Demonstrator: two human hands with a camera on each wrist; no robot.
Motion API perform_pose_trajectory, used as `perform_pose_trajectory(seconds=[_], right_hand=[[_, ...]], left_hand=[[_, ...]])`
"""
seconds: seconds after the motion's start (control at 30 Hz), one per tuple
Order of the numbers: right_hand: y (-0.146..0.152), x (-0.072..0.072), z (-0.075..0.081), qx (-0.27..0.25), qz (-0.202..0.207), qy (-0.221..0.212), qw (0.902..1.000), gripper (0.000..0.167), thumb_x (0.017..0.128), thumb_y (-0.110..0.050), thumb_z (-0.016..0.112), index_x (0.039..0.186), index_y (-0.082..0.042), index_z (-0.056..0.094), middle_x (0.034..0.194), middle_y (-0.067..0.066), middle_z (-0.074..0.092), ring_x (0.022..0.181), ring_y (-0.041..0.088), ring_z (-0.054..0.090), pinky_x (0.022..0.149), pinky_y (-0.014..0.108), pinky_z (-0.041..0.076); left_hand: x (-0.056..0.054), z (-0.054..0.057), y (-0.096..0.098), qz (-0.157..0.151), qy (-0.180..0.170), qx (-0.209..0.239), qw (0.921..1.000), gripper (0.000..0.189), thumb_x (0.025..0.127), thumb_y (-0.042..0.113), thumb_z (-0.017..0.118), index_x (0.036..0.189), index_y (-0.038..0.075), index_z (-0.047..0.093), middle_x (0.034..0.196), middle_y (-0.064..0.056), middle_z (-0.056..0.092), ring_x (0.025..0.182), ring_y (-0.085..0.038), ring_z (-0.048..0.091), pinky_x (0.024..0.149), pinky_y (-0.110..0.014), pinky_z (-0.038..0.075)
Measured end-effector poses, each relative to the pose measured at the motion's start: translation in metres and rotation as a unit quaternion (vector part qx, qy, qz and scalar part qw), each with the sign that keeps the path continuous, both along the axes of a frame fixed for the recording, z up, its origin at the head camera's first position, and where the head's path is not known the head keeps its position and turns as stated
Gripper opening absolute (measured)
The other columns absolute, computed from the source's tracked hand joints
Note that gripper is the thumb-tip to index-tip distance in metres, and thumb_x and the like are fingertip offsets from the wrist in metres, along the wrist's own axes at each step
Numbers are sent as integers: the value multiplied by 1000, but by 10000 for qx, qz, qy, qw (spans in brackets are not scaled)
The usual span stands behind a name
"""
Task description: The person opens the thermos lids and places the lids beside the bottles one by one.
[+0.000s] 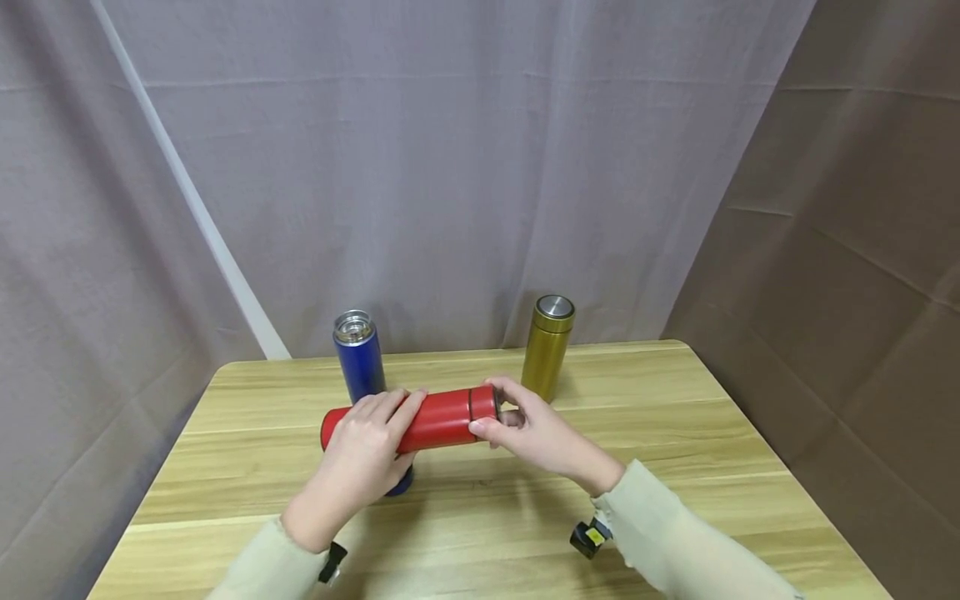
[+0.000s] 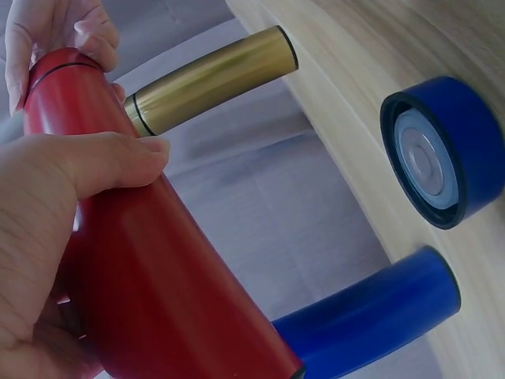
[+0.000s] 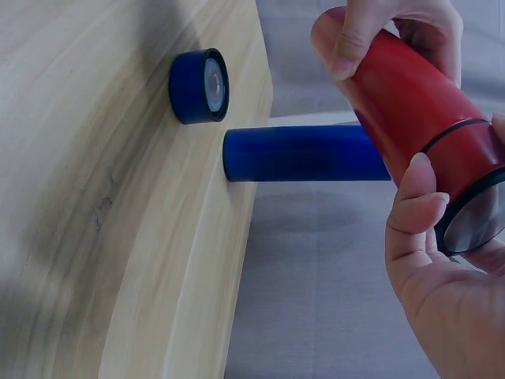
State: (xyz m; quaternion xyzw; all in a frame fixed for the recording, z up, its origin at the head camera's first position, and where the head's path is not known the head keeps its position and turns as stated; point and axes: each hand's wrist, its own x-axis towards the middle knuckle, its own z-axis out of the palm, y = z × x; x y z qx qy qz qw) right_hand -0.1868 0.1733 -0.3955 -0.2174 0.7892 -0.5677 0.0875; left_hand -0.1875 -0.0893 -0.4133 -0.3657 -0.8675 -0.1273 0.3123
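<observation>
A red thermos flask [image 1: 442,418] is held on its side above the table, its lid end to the right. My left hand [image 1: 369,435] grips the body, thumb along one side in the left wrist view. My right hand [image 1: 536,429] holds the red lid [image 1: 483,402] between fingers and thumb; in the right wrist view the lid sits against the body at a dark seam. Behind the flask stands a blue thermos [image 1: 362,362] with its top uncovered. Its blue lid [image 2: 446,154] lies on the table, inner side showing, mostly hidden by my left hand in the head view.
A gold thermos [image 1: 547,350] with a silver-topped lid stands upright at the back right. The wooden table [image 1: 675,433] ends at a grey curtain [image 1: 435,183] behind, and a brown curtain [image 1: 847,250] hangs on the right.
</observation>
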Motion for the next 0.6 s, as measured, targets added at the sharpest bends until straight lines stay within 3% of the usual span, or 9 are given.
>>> perform_pose_trajectory(seconds=[0.1, 0.2, 0.27, 0.33, 0.4, 0.53, 0.6], right_hand=[[1, 3, 3, 539, 109, 872, 9947, 51, 87, -27, 73, 131, -20, 47, 113, 4, 58, 88, 17, 64, 71, 35, 56], [-1, 6, 9, 1262, 224, 1921, 9730, 56, 85, -34, 74, 132, -23, 46, 113, -6, 55, 88, 11, 58, 71, 30, 53], [-3, 7, 12, 1508, 298, 2337, 9601, 58, 86, -36, 73, 134, -24, 44, 114, -9, 53, 87, 10, 55, 70, 30, 52], [-4, 8, 14, 1529, 275, 2363, 9592, 60, 86, -37, 72, 137, -27, 41, 117, -9, 51, 90, 9, 54, 71, 30, 52], [-4, 10, 13, 1472, 125, 2188, 9645, 69, 85, -39, 73, 142, -31, 35, 122, -8, 49, 95, 10, 54, 75, 31, 52], [-6, 9, 11, 1211, -354, 1395, 9822, 86, 80, -45, 76, 148, -35, 25, 133, -5, 44, 104, 14, 54, 79, 33, 53], [-7, 7, 10, 1165, -593, 945, 9869, 85, 80, -48, 75, 148, -31, 28, 133, -3, 46, 103, 17, 55, 78, 33, 53]], left_hand=[[-1, -3, -1, -110, -591, 122, 9981, 74, 64, 18, 85, 132, 10, 55, 112, -7, 65, 96, -23, 64, 84, -40, 52], [0, -7, -5, -143, -1224, 327, 9918, 72, 65, 20, 83, 132, 12, 55, 115, -2, 65, 100, -19, 63, 82, -39, 53], [1, -10, -7, -69, -1395, 441, 9892, 72, 67, 21, 83, 132, 12, 55, 118, -3, 64, 104, -21, 62, 86, -42, 52], [1, -11, -7, 59, -1297, 513, 9902, 74, 67, 21, 84, 134, 11, 54, 122, -6, 62, 110, -26, 59, 92, -47, 48], [1, -9, -6, 182, -1129, 557, 9919, 75, 68, 21, 84, 135, 12, 52, 124, -7, 59, 112, -29, 56, 95, -49, 44], [1, -7, -5, 287, -771, 576, 9949, 75, 66, 15, 84, 134, 13, 52, 122, -9, 55, 111, -31, 52, 98, -50, 39], [2, -7, -6, 313, -563, 565, 9963, 75, 63, 11, 83, 132, 12, 53, 121, -10, 54, 109, -32, 51, 97, -50, 37]])
